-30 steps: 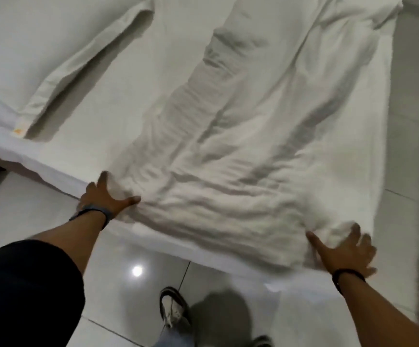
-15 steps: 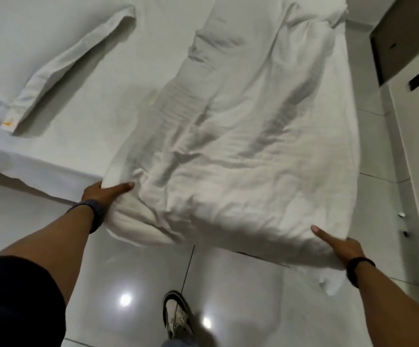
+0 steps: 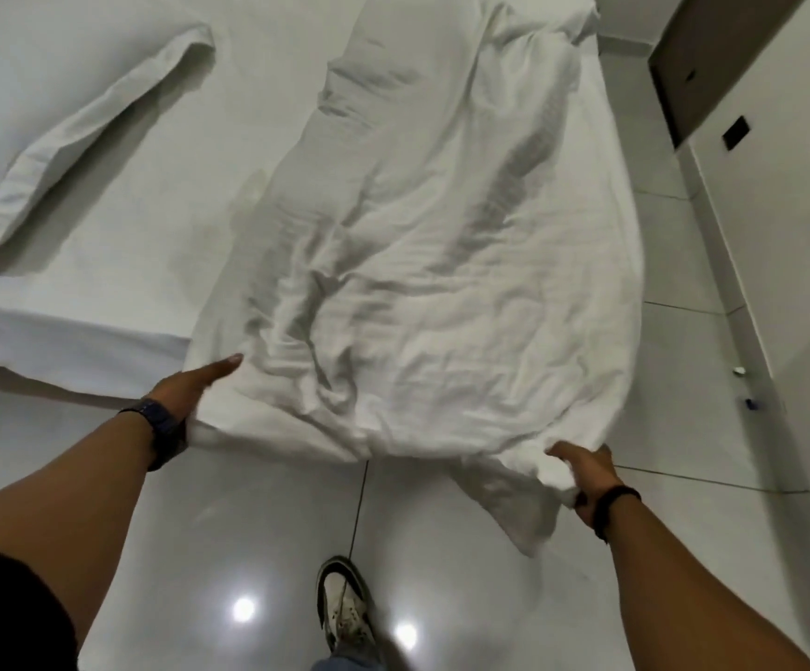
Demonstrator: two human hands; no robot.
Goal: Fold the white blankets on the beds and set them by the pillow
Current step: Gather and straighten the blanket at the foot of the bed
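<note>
A crumpled white blanket (image 3: 441,263) lay lengthwise along the right side of a bed (image 3: 117,196), its near end pulled over the bed's foot and hanging above the tiled floor (image 3: 257,515). The left hand (image 3: 190,389) held the near left corner, fingers straight and together along the edge. The right hand (image 3: 586,469) gripped the near right corner, fingers curled into bunched cloth

White blanket (image 3: 441,283) on white bed (image 3: 151,162); glossy pale-grey floor tiles (image 3: 248,525).
</note>
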